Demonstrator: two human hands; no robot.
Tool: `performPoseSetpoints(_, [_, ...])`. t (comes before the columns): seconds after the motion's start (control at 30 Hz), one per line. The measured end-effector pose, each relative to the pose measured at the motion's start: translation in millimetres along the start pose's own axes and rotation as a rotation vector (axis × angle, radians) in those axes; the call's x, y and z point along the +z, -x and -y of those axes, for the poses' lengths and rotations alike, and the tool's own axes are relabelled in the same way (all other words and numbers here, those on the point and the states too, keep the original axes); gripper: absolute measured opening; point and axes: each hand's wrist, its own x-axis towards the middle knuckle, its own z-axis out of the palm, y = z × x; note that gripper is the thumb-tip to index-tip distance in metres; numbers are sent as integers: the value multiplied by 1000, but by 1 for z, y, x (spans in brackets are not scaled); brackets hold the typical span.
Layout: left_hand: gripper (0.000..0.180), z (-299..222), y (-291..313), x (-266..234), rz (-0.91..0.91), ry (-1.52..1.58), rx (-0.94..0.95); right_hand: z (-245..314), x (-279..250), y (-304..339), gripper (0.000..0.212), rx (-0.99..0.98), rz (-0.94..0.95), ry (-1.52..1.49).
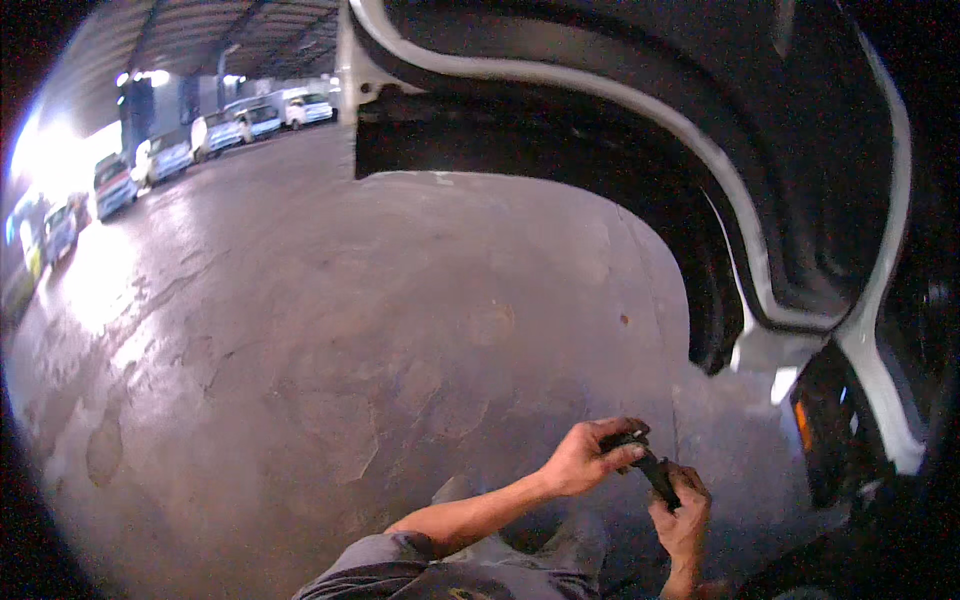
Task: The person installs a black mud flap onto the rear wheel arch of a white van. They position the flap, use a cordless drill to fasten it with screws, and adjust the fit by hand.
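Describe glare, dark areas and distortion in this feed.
Head view: glare whitens patches of floor at far left; the fisheye curves the row of vehicles; noisy darkness swallows the lower right; the held black item shows little detail.

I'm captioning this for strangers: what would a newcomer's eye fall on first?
First, the large dark curved panel sweeping across the upper right. Next, at lower centre-right, the person's left grip and right grip hold a dark object. Then parked vehicles line the upper left.
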Motion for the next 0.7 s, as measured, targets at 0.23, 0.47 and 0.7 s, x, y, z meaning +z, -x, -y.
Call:
performPoseSetpoints(0.23, [41, -84, -6, -102, -444, 43, 292, 59, 66, -87, 65, -189, -118, -42])
performPoseSetpoints(0.47, [29, -152, -17, -182, -639, 326, 461, 127, 107, -193, 49, -767, -515, 56])
performPoseSetpoints(0.7, [28, -194, -25, -227, -598, 445, 622, 178, 136, -255, 55, -874, -538, -49])
